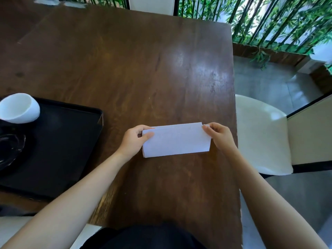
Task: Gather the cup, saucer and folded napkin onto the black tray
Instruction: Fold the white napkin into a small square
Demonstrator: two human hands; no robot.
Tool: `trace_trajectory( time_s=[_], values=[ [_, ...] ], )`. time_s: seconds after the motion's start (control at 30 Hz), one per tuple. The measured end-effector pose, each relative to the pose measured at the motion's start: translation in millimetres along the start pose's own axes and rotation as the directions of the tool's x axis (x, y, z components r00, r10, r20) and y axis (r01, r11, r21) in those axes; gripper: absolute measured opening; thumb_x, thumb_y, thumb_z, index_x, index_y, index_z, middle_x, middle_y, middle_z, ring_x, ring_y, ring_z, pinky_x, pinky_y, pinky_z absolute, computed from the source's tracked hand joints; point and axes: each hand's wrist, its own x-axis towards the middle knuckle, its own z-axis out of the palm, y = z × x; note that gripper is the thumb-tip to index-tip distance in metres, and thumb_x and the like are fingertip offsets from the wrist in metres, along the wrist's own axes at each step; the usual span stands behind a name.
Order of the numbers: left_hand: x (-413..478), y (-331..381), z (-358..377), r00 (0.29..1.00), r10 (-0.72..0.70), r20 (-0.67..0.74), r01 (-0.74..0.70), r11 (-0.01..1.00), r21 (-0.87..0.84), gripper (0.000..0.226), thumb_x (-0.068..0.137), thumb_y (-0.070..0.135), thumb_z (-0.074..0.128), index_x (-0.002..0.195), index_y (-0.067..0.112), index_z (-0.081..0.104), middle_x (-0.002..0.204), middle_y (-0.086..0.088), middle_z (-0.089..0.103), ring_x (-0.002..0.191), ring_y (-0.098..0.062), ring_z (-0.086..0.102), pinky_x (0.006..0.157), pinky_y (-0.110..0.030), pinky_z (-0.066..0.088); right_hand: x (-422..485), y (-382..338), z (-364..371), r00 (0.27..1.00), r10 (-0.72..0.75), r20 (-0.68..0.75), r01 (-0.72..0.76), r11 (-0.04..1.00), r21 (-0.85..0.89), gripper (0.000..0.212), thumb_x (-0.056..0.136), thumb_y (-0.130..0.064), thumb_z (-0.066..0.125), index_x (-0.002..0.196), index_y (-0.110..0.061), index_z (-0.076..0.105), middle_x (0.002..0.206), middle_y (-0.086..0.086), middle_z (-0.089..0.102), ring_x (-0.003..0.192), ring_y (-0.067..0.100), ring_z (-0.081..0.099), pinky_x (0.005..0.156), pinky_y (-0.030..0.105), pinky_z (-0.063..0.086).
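While the white cup (18,108) lies tilted on the black tray (59,150) beside a clear glass saucer (9,150), left hand (132,141) grip pinching the napkin (177,140), white, folded long, on the wooden worktop (143,69), right hand (218,136) grip pinching its other end.

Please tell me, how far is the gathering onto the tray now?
Done: the white ceramic cup and clear glass saucer are on the black rectangular tray. In hand: the left hand and right hand pinch the folded white paper napkin. Left: moving it onto the tray.
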Motion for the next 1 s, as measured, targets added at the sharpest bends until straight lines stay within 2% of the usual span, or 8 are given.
trace_trajectory(
  time_s=[0.2, 0.3, 0.37, 0.5, 0.6, 0.73, 0.87, 1.0],
  values=[
    [16, -10, 1, 0.999, -0.04, 0.01, 0.04, 0.999, 0.026, 0.013, 0.089, 0.027, 0.059, 0.081, 0.036, 0.064, 0.09, 0.016, 0.067, 0.086, -0.006, 0.063, 0.071, -0.027, 0.052, 6, 2, 22, 0.984, 0.034, -0.177, -0.06, 0.987, -0.146, 0.024, 0.09, -0.024, 0.053, 0.077, -0.009, 0.066, 0.07, 0.002, 0.061, 0.063, 0.008, 0.049, 0.056, 0.021, 0.036],
    [22, -11, 5, 0.998, -0.023, -0.056, 0.029, 0.993, 0.117, 0.012, 0.088, 0.024, 0.058, 0.082, 0.032, 0.065, 0.09, 0.015, 0.065, 0.087, -0.007, 0.06, 0.071, -0.024, 0.048, 10, 0, 32, 0.962, 0.043, -0.269, -0.089, 0.983, -0.159, 0.02, 0.089, -0.022, 0.053, 0.082, -0.008, 0.066, 0.078, 0.003, 0.067, 0.069, 0.01, 0.054, 0.06, 0.019, 0.04],
    [24, -12, 7, 0.995, -0.001, -0.096, 0.018, 0.984, 0.179, 0.011, 0.088, 0.022, 0.058, 0.084, 0.029, 0.065, 0.092, 0.01, 0.064, 0.085, -0.008, 0.057, 0.069, -0.019, 0.044, 12, 0, 38, 0.951, 0.019, -0.307, -0.079, 0.98, -0.184, 0.019, 0.089, -0.02, 0.052, 0.082, -0.008, 0.066, 0.078, 0.003, 0.067, 0.075, 0.015, 0.058, 0.065, 0.025, 0.043],
    [25, -14, 9, 0.987, 0.064, -0.145, -0.017, 0.953, 0.302, 0.011, 0.089, 0.02, 0.057, 0.092, 0.017, 0.067, 0.093, 0.003, 0.062, 0.081, -0.008, 0.053, 0.064, -0.01, 0.036, 19, 0, 46, 0.942, -0.085, -0.324, -0.028, 0.944, -0.329, 0.02, 0.09, -0.018, 0.051, 0.088, -0.006, 0.067, 0.084, 0.005, 0.069, 0.083, 0.022, 0.06, 0.074, 0.035, 0.05],
    [25, -14, 12, 0.984, 0.088, -0.153, -0.03, 0.937, 0.348, 0.015, 0.09, 0.018, 0.055, 0.095, 0.012, 0.067, 0.095, -0.002, 0.061, 0.08, -0.01, 0.052, 0.064, -0.017, 0.035, 23, 4, 54, 0.927, -0.132, -0.352, -0.034, 0.903, -0.428, 0.02, 0.092, -0.018, 0.05, 0.09, -0.005, 0.065, 0.091, 0.009, 0.067, 0.09, 0.026, 0.055, 0.079, 0.043, 0.047],
    [27, -14, 14, 0.983, 0.08, -0.164, -0.014, 0.929, 0.37, 0.016, 0.091, 0.017, 0.054, 0.097, 0.01, 0.066, 0.098, -0.004, 0.054, 0.078, -0.014, 0.051, 0.068, -0.023, 0.036, 27, 10, 62, 0.907, -0.174, -0.383, -0.064, 0.844, -0.533, 0.02, 0.093, -0.019, 0.047, 0.093, -0.006, 0.062, 0.096, 0.01, 0.064, 0.092, 0.025, 0.051, 0.079, 0.038, 0.043],
    [27, -13, 19, 0.981, 0.09, -0.169, 0.001, 0.881, 0.474, 0.018, 0.093, 0.019, 0.049, 0.097, 0.01, 0.064, 0.101, -0.006, 0.052, 0.071, -0.017, 0.05, 0.061, -0.027, 0.038, 27, 13, 70, 0.882, -0.205, -0.425, -0.102, 0.796, -0.597, 0.019, 0.093, -0.017, 0.044, 0.093, -0.006, 0.059, 0.097, 0.011, 0.06, 0.091, 0.028, 0.049, 0.079, 0.038, 0.037],
    [27, -5, 20, 0.974, 0.049, -0.221, 0.085, 0.827, 0.556, 0.015, 0.091, 0.019, 0.051, 0.099, 0.009, 0.06, 0.106, -0.008, 0.047, 0.069, -0.027, 0.056, 0.056, -0.03, 0.038, 27, 10, 73, 0.893, -0.197, -0.405, -0.149, 0.72, -0.678, 0.026, 0.094, -0.017, 0.039, 0.11, -0.008, 0.056, 0.112, 0.012, 0.056, 0.103, 0.03, 0.048, 0.09, 0.041, 0.033]
  ],
)
